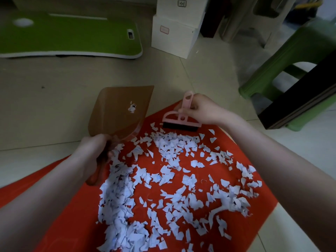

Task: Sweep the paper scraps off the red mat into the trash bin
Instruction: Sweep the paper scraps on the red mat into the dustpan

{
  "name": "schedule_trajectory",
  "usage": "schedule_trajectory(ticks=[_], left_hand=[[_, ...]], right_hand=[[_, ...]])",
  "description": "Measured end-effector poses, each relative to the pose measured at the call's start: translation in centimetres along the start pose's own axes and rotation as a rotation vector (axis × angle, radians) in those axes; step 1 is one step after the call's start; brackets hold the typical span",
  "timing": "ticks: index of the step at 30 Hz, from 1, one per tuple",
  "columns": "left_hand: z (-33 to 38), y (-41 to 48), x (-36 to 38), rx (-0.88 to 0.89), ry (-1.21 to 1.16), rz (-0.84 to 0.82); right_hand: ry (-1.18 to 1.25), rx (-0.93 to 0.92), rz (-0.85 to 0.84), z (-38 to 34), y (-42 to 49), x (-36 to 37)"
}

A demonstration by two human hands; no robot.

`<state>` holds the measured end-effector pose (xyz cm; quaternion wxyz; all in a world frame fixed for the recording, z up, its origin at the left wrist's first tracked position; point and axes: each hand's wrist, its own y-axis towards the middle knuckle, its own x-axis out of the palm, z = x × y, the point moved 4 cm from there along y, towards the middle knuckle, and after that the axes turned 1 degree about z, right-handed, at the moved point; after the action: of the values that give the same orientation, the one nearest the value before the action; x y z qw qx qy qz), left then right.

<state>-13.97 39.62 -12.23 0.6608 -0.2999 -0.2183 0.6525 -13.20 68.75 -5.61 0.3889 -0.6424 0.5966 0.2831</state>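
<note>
Progress is slight: nearly all the paper scraps (118, 197) are on the red mat (78, 230), thickest in a long heap below your left hand (94, 150) and thinner towards the right edge. Only one small clump of paper sits on the dustpan (123, 110), so, as I judge it, the sweeping has hardly begun and nearly all of the gathering and tipping is left. No trash bin shows in the view, so you cannot tell from here where the load has to go. Your left hand is curled round the dustpan's handle, with the pan tilted up off the mat over the tiled floor (54, 99). Your right hand (203, 110) pinches the stem of the brush (181, 119), whose bristles rest at the mat's far edge, just behind the nearest scraps. The scraps are thin, pale, torn into ragged chips and a few curled strips, and probably light enough to scatter. The mat looks flat and matte. The dustpan is translucent brown plastic, broad and shovel-shaped; the brush has a pink plastic frame and a short, dark strip of bristles.
</note>
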Motion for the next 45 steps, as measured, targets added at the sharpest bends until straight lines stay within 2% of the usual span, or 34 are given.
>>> schedule_trajectory(ticks=[5, 7, 13, 17, 19, 23, 27, 33, 35, 38, 43, 45], left_hand=[[0.0, 0.9, -0.4, -0.02, -0.028, -0.037], [0.1, 1.1, -0.6, -0.006, -0.035, -0.051], [0.2, 0.5, -1.8, -0.002, -0.065, -0.028], [0.3, 0.3, -2.8, -0.014, -0.056, -0.016], [0.5, 0.2, -3.0, 0.001, -0.056, -0.021], [1.0, -0.3, -3.2, 0.022, 0.001, -0.022], [1.5, -1.1, -3.2, 0.048, 0.008, -0.003], [1.6, -1.4, -4.2, 0.041, -0.018, 0.002], [1.4, -1.3, -4.5, 0.044, -0.025, 0.01], [1.3, -1.5, -4.7, 0.056, -0.041, 0.014], [1.0, -1.0, -5.0, 0.043, -0.02, 0.003], [0.7, -0.8, -4.8, 0.036, -0.012, -0.007]], right_hand=[[0.04, 0.072, 0.213, -0.7, 2.1, 1.9], [0.091, 0.078, 0.229, -1.5, 2.3, 3.2], [0.018, 0.03, 0.006, -2.6, 1.2, 6.0], [-0.007, -0.024, -0.161, -3.3, -2.5, 4.3], [0.04, -0.055, -0.162, -4.1, -4.5, 2.7], [0.099, -0.077, -0.078, -4.4, -4.9, 1.1], [0.064, 0.027, 0.118, -3.8, -2.0, 3.0], [0.014, 0.208, 0.313, -2.9, 2.0, 5.7], [0.042, 0.214, 0.249, -2.7, 2.3, 6.4], [0.064, 0.124, 0.152, -3.4, 1.2, 7.3], [0.029, -0.072, -0.141, -5.8, -3.2, 6.5], [0.049, -0.097, -0.137, -6.4, -4.7, 4.8]])
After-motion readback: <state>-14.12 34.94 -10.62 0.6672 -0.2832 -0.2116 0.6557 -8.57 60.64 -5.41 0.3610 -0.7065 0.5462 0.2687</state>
